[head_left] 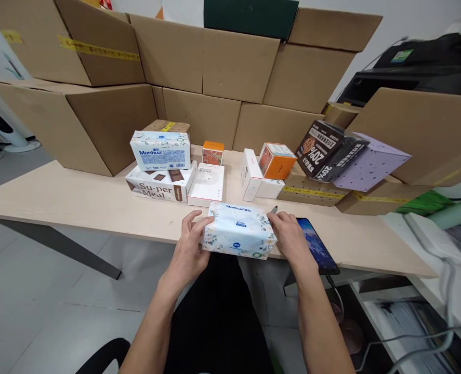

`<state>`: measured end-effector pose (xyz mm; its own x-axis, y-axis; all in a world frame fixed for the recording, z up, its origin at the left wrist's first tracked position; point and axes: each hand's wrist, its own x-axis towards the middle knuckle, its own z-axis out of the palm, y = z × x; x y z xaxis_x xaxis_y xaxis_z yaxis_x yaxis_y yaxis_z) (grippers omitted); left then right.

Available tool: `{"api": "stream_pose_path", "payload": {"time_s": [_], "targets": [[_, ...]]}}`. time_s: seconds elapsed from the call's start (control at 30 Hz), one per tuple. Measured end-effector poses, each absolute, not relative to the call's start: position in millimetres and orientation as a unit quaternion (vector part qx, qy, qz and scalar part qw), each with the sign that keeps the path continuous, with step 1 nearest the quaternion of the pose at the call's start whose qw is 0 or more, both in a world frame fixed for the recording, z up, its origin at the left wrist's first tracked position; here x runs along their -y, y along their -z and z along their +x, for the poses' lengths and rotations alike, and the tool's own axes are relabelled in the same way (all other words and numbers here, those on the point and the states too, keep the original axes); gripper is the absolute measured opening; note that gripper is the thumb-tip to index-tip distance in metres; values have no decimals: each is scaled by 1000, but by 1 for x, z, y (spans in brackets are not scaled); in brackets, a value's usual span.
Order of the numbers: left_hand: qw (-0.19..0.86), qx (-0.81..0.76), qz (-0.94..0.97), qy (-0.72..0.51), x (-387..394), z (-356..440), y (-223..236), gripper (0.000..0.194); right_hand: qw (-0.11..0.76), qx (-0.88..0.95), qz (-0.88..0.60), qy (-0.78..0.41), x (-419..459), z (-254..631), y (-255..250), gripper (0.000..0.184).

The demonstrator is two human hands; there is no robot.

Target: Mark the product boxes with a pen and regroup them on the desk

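Between my two hands is a white and pale-blue tissue pack marked Manhua, held at the front edge of the table. My left hand grips its left end, thumb on top. At its right end, my right hand is closed on the corner, with a dark pen-like tip showing beside the fingers. Behind the pack lies a white power bank box. A second tissue pack rests on the Su-per Meal box to the left. A tablet or phone lies by my right wrist.
Cardboard boxes wall off the table's back. Along the right stand a white box, an orange box, a dark box and a lilac box. A small orange box stands behind the power bank box. Cables hang at lower right.
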<state>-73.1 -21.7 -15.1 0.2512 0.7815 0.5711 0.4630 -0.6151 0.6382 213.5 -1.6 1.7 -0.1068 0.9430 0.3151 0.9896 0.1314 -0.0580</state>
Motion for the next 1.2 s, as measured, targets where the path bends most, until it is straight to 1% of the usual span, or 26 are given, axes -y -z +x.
{"api": "stream_pose_path", "payload": {"time_s": [0.07,0.13,0.2,0.23,0.3,0.37,0.47,0.63,0.73,0.8,0.9,1.03,1.2], "targets": [[174,-399,772,-464,25,-75,15,72,235,714,-654,84,1,215,4,36],[178,-400,771,-462,29,-76,15,73,371,647,-660,84,7,213,9,36],[194,-404,768,-457,32,-78,15,73,480,566,-669,32,20,207,11,38],[207,-408,764,-455,34,-79,15,70,508,540,-670,-19,28,203,10,43],[250,-419,743,-458,36,-81,13,60,514,528,-665,-123,45,193,5,53],[299,-425,713,-471,37,-81,10,47,489,553,-653,-169,57,182,-4,56],[335,-415,675,-510,35,-78,6,36,479,577,-641,-163,61,171,-18,48],[328,-348,628,-615,23,-64,12,26,511,594,-602,-153,48,167,-18,37],[335,-316,589,-663,19,-56,20,27,533,596,-578,-161,40,168,-4,34],[343,-327,576,-666,18,-54,22,31,541,585,-575,-187,39,167,6,32],[363,-353,566,-651,20,-54,22,36,547,565,-581,-209,40,166,15,34],[380,-384,563,-625,22,-55,18,41,549,555,-584,-224,43,165,14,36],[357,-414,599,-586,21,-55,12,46,548,562,-582,-212,43,164,6,40]]}}
